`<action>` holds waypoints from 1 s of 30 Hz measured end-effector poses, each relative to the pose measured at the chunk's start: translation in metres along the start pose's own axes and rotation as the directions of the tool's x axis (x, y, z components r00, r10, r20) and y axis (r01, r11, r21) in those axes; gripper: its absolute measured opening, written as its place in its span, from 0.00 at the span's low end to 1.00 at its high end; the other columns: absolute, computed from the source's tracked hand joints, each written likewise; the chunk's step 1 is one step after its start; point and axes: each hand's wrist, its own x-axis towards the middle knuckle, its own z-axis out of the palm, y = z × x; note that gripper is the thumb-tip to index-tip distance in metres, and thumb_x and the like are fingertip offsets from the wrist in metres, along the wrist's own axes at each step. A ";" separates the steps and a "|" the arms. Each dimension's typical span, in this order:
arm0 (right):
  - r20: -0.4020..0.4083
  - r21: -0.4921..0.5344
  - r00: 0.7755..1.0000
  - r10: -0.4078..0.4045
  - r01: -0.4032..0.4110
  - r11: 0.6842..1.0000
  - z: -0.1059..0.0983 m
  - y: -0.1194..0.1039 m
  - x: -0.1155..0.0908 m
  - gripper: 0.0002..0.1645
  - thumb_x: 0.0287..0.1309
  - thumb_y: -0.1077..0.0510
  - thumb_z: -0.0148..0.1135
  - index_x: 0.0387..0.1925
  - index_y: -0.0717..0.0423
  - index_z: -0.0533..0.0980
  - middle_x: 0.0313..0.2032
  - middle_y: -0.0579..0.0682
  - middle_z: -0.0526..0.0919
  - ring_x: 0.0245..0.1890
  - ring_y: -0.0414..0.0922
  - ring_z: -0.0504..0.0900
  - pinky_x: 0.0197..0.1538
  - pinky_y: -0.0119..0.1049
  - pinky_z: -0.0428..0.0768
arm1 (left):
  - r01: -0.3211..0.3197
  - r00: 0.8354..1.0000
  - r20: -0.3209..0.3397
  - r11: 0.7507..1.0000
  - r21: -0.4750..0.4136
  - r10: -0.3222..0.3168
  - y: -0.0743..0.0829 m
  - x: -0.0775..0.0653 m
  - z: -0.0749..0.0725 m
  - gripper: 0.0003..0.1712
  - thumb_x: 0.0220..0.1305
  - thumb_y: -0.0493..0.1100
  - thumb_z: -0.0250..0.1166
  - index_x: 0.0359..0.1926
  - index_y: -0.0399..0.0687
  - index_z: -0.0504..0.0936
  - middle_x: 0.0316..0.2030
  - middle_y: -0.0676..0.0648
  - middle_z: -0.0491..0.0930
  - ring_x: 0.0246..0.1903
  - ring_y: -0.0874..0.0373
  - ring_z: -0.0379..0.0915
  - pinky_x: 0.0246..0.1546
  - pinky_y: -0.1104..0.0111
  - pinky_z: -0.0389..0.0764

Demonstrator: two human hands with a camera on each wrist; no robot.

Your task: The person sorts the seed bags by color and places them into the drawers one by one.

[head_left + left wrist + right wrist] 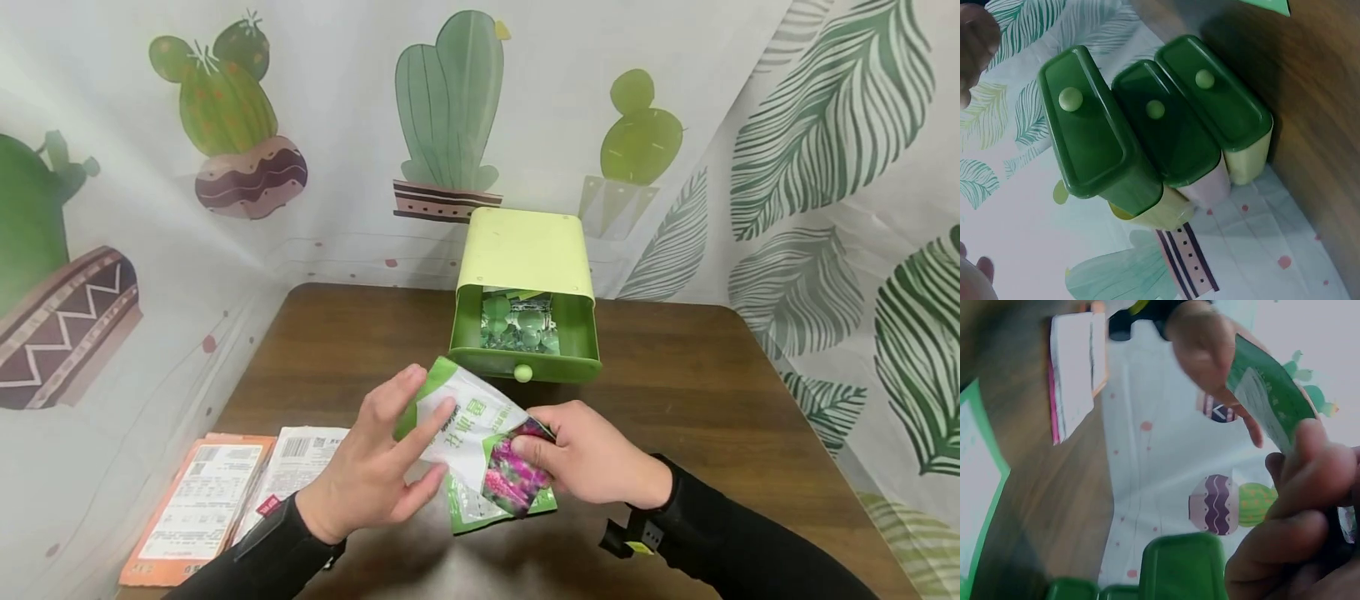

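Observation:
Above the table, my right hand (592,457) pinches the lower right corner of a white and green packet (468,429), its thumb over a picture of pink flowers. My left hand (378,462) is at the packet's other end with fingers spread, the index finger lying across its front in the head view. Under it, a second green-edged packet (467,510) lies on the table, mostly covered. Beyond both hands stands a light green drawer box (525,250). Its green drawer (480,363) is pulled out, with clear and green printed packets (517,321) inside.
Orange-edged packets (202,492) and white packets (292,458) lie at the table's left side. In the left wrist view, the boxes form a stack with green drawer fronts (1166,134); the pulled-out drawer sticks out furthest. A printed curtain (337,100) hangs behind the table.

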 end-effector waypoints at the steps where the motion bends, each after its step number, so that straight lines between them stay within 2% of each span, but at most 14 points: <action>1: 0.011 0.041 1.000 0.014 -0.015 0.999 -0.001 -0.002 0.000 0.10 0.71 0.50 0.59 0.38 0.51 0.80 0.16 0.43 0.74 0.13 0.39 0.70 0.20 0.30 0.68 | -0.010 1.000 0.010 1.000 0.012 0.010 0.000 0.000 0.000 0.32 0.68 0.51 0.56 0.62 0.31 0.72 0.64 0.25 0.62 0.64 0.32 0.58 0.65 0.48 0.58; 5: 0.053 0.174 0.998 0.038 -0.046 0.984 -0.003 -0.005 0.002 0.11 0.71 0.52 0.58 0.42 0.56 0.80 0.18 0.47 0.74 0.12 0.42 0.67 0.18 0.32 0.63 | 0.002 0.999 0.040 0.997 0.073 -0.005 -0.001 0.000 0.002 0.32 0.67 0.52 0.54 0.63 0.33 0.71 0.64 0.29 0.67 0.66 0.33 0.57 0.65 0.46 0.54; 9: 0.108 0.267 0.994 0.021 -0.050 0.962 -0.001 -0.006 0.005 0.12 0.72 0.53 0.57 0.46 0.57 0.80 0.18 0.48 0.71 0.11 0.43 0.62 0.15 0.33 0.59 | 0.019 1.000 -0.004 0.994 0.109 -0.019 -0.005 0.004 0.001 0.24 0.70 0.48 0.55 0.61 0.38 0.75 0.62 0.32 0.71 0.64 0.34 0.63 0.59 0.47 0.60; 13: 0.158 0.284 0.987 0.028 -0.073 0.956 -0.001 -0.008 0.007 0.13 0.72 0.52 0.57 0.46 0.56 0.80 0.16 0.50 0.70 0.11 0.45 0.63 0.15 0.33 0.62 | 0.017 0.999 -0.039 0.992 0.125 -0.012 -0.009 0.012 -0.004 0.16 0.73 0.46 0.56 0.56 0.46 0.81 0.58 0.36 0.77 0.58 0.36 0.71 0.51 0.46 0.66; 16: 0.108 0.181 0.994 0.010 -0.030 0.983 -0.005 -0.013 0.003 0.13 0.72 0.51 0.58 0.49 0.54 0.78 0.20 0.48 0.75 0.16 0.45 0.71 0.20 0.34 0.70 | 0.009 0.999 -0.040 0.993 0.119 -0.004 -0.012 0.017 -0.006 0.15 0.74 0.46 0.57 0.53 0.48 0.84 0.53 0.39 0.81 0.53 0.38 0.76 0.48 0.45 0.68; 18: 0.029 0.022 0.997 -0.075 0.074 0.997 -0.009 -0.018 -0.001 0.21 0.71 0.47 0.59 0.58 0.54 0.74 0.31 0.46 0.81 0.27 0.43 0.78 0.29 0.36 0.77 | 0.013 0.999 -0.031 0.995 0.103 -0.010 -0.014 0.018 -0.007 0.15 0.74 0.47 0.57 0.52 0.48 0.84 0.50 0.40 0.82 0.49 0.39 0.78 0.47 0.44 0.69; 19: -0.002 -0.076 0.990 -0.142 0.142 0.987 -0.011 -0.022 -0.004 0.27 0.70 0.44 0.58 0.62 0.54 0.71 0.40 0.46 0.82 0.35 0.42 0.80 0.36 0.37 0.80 | 0.023 1.000 -0.018 0.996 0.090 -0.022 -0.014 0.018 -0.007 0.15 0.74 0.48 0.57 0.52 0.48 0.84 0.49 0.41 0.83 0.48 0.40 0.79 0.48 0.44 0.69; 21: -0.041 -0.303 0.949 -0.311 0.285 0.909 -0.015 -0.029 -0.010 0.38 0.68 0.37 0.57 0.69 0.54 0.66 0.55 0.48 0.77 0.53 0.44 0.77 0.51 0.40 0.78 | 0.046 0.999 0.006 0.997 0.066 -0.047 -0.015 0.019 -0.006 0.16 0.75 0.48 0.55 0.52 0.47 0.84 0.47 0.42 0.83 0.46 0.42 0.80 0.49 0.43 0.68; 22: -0.033 -0.399 0.910 -0.413 0.367 0.840 -0.017 -0.032 -0.012 0.42 0.67 0.35 0.57 0.71 0.56 0.65 0.61 0.50 0.74 0.59 0.46 0.74 0.56 0.42 0.75 | 0.055 0.998 0.014 0.997 0.057 -0.056 -0.016 0.019 -0.006 0.16 0.75 0.48 0.55 0.52 0.47 0.84 0.46 0.42 0.84 0.46 0.43 0.80 0.49 0.43 0.68; 24: 0.028 -0.546 0.808 -0.588 0.505 0.669 -0.019 -0.040 -0.014 0.41 0.66 0.35 0.57 0.68 0.58 0.69 0.65 0.55 0.70 0.64 0.50 0.70 0.62 0.45 0.71 | 0.066 0.997 0.023 0.997 0.038 -0.067 -0.018 0.021 -0.004 0.16 0.75 0.48 0.54 0.52 0.46 0.84 0.45 0.43 0.84 0.44 0.45 0.81 0.50 0.43 0.68; 26: 0.099 -0.620 0.719 -0.688 0.585 0.523 -0.020 -0.047 -0.015 0.32 0.68 0.41 0.60 0.62 0.59 0.76 0.63 0.57 0.74 0.63 0.52 0.72 0.62 0.46 0.72 | 0.068 0.997 0.027 0.998 0.017 -0.068 -0.019 0.023 -0.001 0.16 0.75 0.47 0.55 0.52 0.46 0.84 0.45 0.43 0.84 0.43 0.46 0.81 0.51 0.44 0.68; 27: 0.125 -0.645 0.686 -0.716 0.605 0.467 -0.021 -0.050 -0.015 0.26 0.69 0.46 0.60 0.59 0.59 0.78 0.60 0.56 0.77 0.61 0.51 0.75 0.61 0.44 0.73 | 0.066 0.997 0.030 0.998 0.005 -0.066 -0.020 0.025 0.000 0.15 0.75 0.47 0.56 0.52 0.45 0.84 0.44 0.44 0.85 0.42 0.47 0.81 0.51 0.44 0.68; 28: 0.148 -0.667 0.667 -0.730 0.612 0.424 -0.021 -0.053 -0.015 0.21 0.69 0.51 0.60 0.56 0.59 0.80 0.57 0.55 0.79 0.58 0.49 0.77 0.58 0.42 0.75 | 0.063 0.997 0.034 0.998 -0.007 -0.062 -0.021 0.026 0.002 0.14 0.74 0.46 0.58 0.52 0.45 0.84 0.44 0.44 0.85 0.42 0.48 0.82 0.52 0.44 0.69; 30: 0.168 -0.698 0.661 -0.731 0.604 0.386 -0.023 -0.060 -0.016 0.15 0.68 0.61 0.57 0.51 0.59 0.82 0.52 0.52 0.83 0.52 0.45 0.81 0.52 0.38 0.79 | 0.058 0.997 0.052 0.998 -0.030 -0.057 -0.022 0.028 0.004 0.13 0.70 0.43 0.63 0.52 0.45 0.84 0.44 0.44 0.85 0.41 0.49 0.82 0.52 0.45 0.69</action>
